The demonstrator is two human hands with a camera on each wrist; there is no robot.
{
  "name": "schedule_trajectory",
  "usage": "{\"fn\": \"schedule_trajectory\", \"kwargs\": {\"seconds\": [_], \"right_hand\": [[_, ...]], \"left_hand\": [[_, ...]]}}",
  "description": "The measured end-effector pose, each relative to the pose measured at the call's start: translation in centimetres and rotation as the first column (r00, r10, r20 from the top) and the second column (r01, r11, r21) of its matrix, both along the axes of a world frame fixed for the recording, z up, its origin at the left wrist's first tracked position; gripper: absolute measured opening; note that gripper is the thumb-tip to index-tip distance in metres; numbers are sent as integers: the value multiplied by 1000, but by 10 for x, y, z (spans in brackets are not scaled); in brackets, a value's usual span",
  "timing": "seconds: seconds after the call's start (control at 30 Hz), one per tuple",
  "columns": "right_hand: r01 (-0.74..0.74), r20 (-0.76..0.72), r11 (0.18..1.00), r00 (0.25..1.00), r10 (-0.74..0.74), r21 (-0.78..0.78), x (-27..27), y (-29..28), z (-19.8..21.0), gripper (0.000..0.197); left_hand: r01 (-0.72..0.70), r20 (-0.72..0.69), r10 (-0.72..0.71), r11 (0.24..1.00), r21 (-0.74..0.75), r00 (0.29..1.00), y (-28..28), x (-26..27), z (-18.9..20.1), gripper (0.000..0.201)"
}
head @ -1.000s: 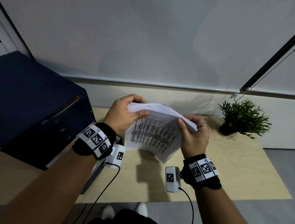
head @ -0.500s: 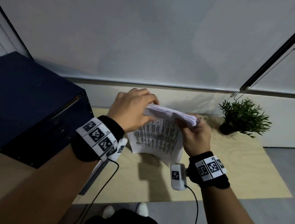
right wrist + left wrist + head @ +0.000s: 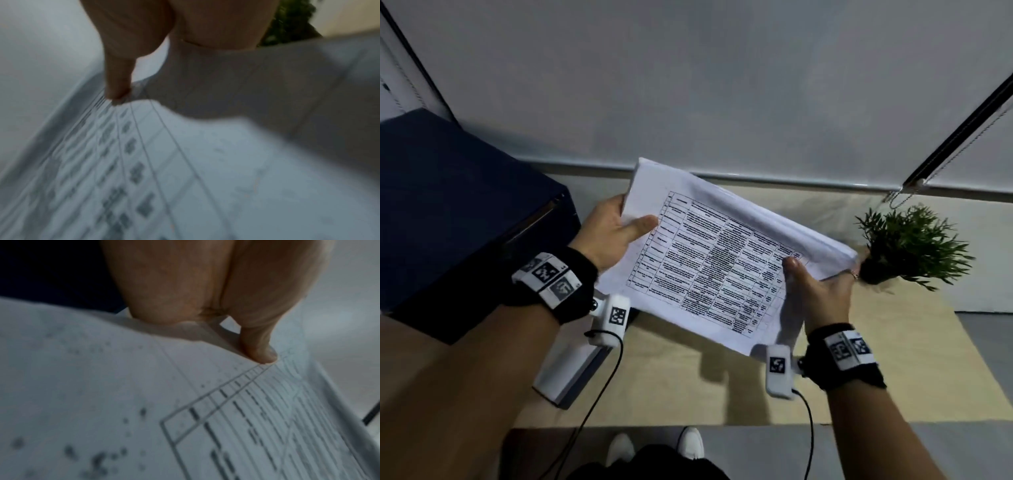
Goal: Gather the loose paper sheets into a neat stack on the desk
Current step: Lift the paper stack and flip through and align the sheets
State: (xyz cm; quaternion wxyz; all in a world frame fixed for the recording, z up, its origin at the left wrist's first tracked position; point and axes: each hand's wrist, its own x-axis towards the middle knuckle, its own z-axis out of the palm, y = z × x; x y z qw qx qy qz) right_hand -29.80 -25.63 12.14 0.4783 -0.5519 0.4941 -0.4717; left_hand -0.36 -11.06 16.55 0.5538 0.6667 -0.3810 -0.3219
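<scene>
A stack of white paper sheets (image 3: 709, 260), its top page printed with a table, hangs tilted in the air above the wooden desk (image 3: 914, 363). My left hand (image 3: 616, 236) grips the stack's left edge, thumb on top and fingers hidden underneath. My right hand (image 3: 815, 291) holds the right edge the same way. In the left wrist view my thumb presses the paper (image 3: 185, 402) near the table's corner. The right wrist view, blurred, shows my thumb on the paper (image 3: 205, 162).
A dark blue box (image 3: 455, 219) fills the desk's left side, with a white flat device (image 3: 568, 370) by its base. A small potted plant (image 3: 907, 246) stands at the back right. White blinds (image 3: 688, 85) hang behind. My shoes (image 3: 654, 445) show below the front edge.
The stack was bent and nearly edge-on between my hands; it is now turned face up and spread flat. My left hand moved from over the top to the left edge.
</scene>
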Motion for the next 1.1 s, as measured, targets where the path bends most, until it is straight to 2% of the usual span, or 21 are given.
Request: {"fn": "schedule_trajectory", "kwargs": {"seconds": [0.1, 0.13, 0.2, 0.27, 0.33, 0.47, 0.53, 0.67, 0.83, 0.93, 1.1], "right_hand": [[-124, 155, 988, 982, 108, 97, -8, -13, -7, 61], [-129, 196, 987, 975, 108, 98, -9, -13, -4, 47], [-87, 198, 996, 977, 79, 31, -12, -10, 2, 22], [-28, 150, 997, 988, 39, -77, -13, -1, 9, 23], [9, 122, 991, 992, 8, -134, -18, 9, 1, 27], [0, -70, 997, 998, -5, -73, -32, 24, -40, 25], [22, -104, 1000, 994, -24, -22, -38, 25, -53, 28], [47, -125, 998, 991, -52, -40, -43, 22, -50, 24], [-15, -126, 993, 992, -1, -121, -40, 25, -45, 26], [-27, -158, 992, 987, 7, -125, -36, 29, -45, 15], [-51, -206, 986, 978, 18, -159, -34, 30, -44, 14]], "left_hand": [[-13, -101, 11, 1000, -13, 995, -1, -3, -17, 53], [-46, -92, 44, 999, -17, 995, -3, -6, -22, 53], [-152, -38, 150, 987, -48, 988, -4, -16, -31, 39], [-239, 13, 242, 966, -102, 970, -4, -29, -40, 23], [-278, 45, 282, 958, -75, 958, -1, -44, -53, 20], [-189, 24, 187, 980, 64, 982, 8, -59, -88, 22], [-167, 35, 164, 982, 87, 986, 7, -60, -95, 18], [-187, 46, 185, 982, 36, 982, 3, -56, -90, 16], [-178, 14, 178, 983, -36, 984, 11, -51, -85, 19], [-186, 64, 192, 978, -91, 979, 7, -55, -78, 11], [-175, 167, 190, 979, -101, 968, 3, -52, -75, 3]]}}
